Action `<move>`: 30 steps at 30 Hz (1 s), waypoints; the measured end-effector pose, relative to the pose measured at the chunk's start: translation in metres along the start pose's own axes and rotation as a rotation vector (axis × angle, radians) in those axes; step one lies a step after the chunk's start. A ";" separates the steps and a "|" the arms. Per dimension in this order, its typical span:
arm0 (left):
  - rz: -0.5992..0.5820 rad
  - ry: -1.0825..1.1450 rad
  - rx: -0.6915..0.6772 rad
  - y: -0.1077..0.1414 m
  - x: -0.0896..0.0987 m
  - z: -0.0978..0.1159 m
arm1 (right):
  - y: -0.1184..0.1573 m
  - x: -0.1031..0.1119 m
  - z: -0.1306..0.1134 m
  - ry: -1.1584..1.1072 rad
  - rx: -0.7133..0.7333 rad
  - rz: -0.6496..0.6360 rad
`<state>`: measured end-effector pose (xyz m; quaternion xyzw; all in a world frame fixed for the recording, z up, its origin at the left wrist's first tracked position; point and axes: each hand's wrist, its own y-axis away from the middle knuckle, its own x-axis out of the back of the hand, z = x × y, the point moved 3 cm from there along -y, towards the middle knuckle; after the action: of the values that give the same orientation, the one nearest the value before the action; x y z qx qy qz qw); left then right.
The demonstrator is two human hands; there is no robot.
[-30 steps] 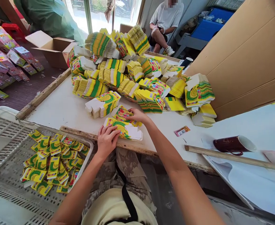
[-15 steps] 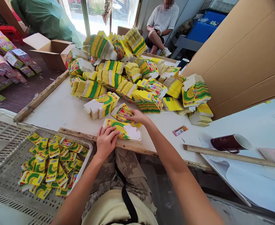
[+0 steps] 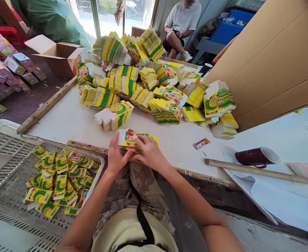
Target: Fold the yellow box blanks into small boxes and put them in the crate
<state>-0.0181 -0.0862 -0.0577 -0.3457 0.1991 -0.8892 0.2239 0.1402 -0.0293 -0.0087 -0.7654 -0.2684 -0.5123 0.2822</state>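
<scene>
On the near edge of the table lies a small stack of flat yellow-and-green printed cartons (image 3: 127,138). My left hand (image 3: 116,156) grips its left end, fingers along the side and thumb at the near edge. My right hand (image 3: 151,154) is closed over the right part, fingertips on the top carton and thumb at the near edge. Just behind them stands a bundle of cartons (image 3: 117,113) with white flaps towards me. Farther back is a big heap of bundled flat cartons (image 3: 124,85). My palms hide part of the stack's near side.
A white plastic basket (image 3: 101,171) at lower left holds several folded yellow cartons (image 3: 60,187). Wooden strips (image 3: 48,101) edge the table. To the right are a small sachet (image 3: 201,143), a dark mug (image 3: 256,156), a wooden stick (image 3: 259,170) and a large cardboard sheet (image 3: 269,63). Someone sits behind (image 3: 181,21).
My right hand has brought the separate cartons nearer, onto the ones by the table edge. My left hand has shifted from lying on top to the left end of the stack.
</scene>
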 end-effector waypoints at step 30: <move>0.056 -0.161 -0.004 0.001 -0.002 0.001 | -0.007 0.013 0.050 -0.198 -0.029 0.076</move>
<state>-0.0159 -0.0860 -0.0591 -0.4109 0.1918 -0.8514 0.2635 0.1710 0.0126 -0.0109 -0.8258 -0.2583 -0.4269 0.2626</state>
